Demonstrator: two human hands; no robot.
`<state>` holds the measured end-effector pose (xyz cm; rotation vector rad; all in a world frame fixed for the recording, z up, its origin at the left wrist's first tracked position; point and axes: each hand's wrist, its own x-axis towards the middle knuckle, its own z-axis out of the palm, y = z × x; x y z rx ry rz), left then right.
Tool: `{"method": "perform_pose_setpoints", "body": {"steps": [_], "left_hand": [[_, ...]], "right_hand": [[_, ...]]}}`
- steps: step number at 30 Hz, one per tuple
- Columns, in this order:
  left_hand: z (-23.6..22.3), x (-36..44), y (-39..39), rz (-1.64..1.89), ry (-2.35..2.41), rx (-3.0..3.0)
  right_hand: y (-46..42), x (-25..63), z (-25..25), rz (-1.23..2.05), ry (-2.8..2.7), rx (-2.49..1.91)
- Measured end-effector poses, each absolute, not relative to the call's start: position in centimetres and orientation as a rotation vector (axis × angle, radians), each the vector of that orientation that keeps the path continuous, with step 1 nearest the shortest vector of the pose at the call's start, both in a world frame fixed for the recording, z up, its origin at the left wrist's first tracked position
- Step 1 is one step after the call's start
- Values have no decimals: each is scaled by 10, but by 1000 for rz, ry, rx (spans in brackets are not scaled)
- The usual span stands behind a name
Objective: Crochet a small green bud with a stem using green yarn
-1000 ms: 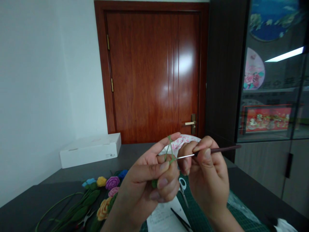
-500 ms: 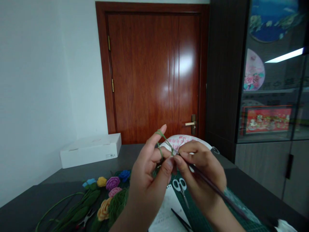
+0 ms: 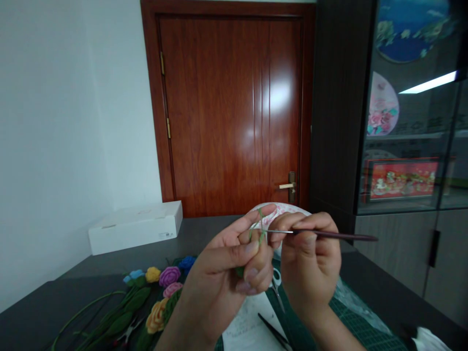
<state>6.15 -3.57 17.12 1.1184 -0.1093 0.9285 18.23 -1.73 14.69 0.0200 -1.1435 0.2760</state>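
Note:
My left hand (image 3: 228,263) pinches a small piece of green yarn work between thumb and fingers. A strand of green yarn (image 3: 261,218) runs up from there and loops round the raised index finger. In my right hand (image 3: 309,258) is a crochet hook (image 3: 334,235) with a dark handle, held nearly level. Its thin metal shaft points left, and the tip meets the green yarn at my left fingertips. How the tip sits in the stitch is too small to make out.
Crocheted flowers (image 3: 169,276) with green stems lie at the left, near small pliers (image 3: 128,331). Scissors (image 3: 278,287), a paper sheet (image 3: 246,324) and black tweezers (image 3: 272,331) rest by a green cutting mat (image 3: 360,324). A white box (image 3: 135,226) stands at the back left.
My right hand has turned, bringing the hook from a steep slant to nearly level. My left hand has rolled, its index finger now tilted to the right and its other fingers curled in.

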Motion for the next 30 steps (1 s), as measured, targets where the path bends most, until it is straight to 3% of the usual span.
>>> {"method": "perform_pose_setpoints", "body": {"steps": [6, 10, 13, 17, 21, 24, 30], "left_hand": [[176, 57, -33, 959, -89, 1122], [176, 56, -34, 1197, 109, 1287], [170, 61, -38, 1351, 242, 1420], [161, 70, -44, 1545, 312, 1564], [161, 72, -46, 1300, 247, 1391], [167, 70, -44, 1045, 69, 1232], [175, 61, -37, 935, -96, 1132]], "right_hand": [[-24, 189, 153, 662, -1203, 66], [-24, 185, 155, 885, -1249, 17], [-23, 185, 153, 591, -1275, -83], [-24, 199, 147, -227, -1341, -326], [-19, 211, 143, -539, -1385, -269], [-15, 205, 144, -335, -1343, -88], [-22, 190, 152, 292, -1132, 1]]}}
